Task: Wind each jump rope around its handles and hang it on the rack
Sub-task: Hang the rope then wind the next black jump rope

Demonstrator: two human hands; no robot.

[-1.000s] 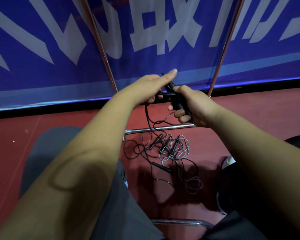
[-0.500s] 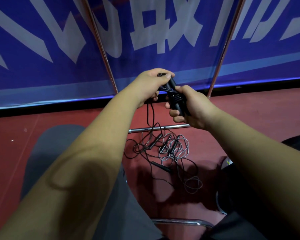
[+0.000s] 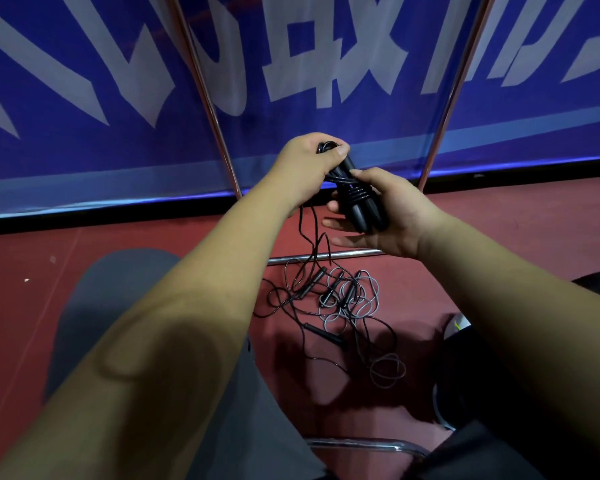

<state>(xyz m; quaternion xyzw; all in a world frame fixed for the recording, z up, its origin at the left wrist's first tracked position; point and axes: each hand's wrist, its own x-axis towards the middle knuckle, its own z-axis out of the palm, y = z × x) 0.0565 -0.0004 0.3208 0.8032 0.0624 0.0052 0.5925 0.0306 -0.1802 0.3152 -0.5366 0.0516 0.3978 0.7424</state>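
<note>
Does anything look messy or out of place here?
Yes: a tangled heap of thin black and grey jump ropes lies on the red floor by the chrome rack bar, cords crossing, handles scattered. The black handles in the left hand and right hand show a few neat turns.

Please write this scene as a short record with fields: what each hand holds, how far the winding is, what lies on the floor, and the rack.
left hand: pinches the cord at the top end of the handles
right hand: grips the two black handles side by side
winding: a few turns around the handles; the rest hangs down
floor: tangled pile of jump ropes, black and grey
rack: metal; no rope on the visible part
</note>
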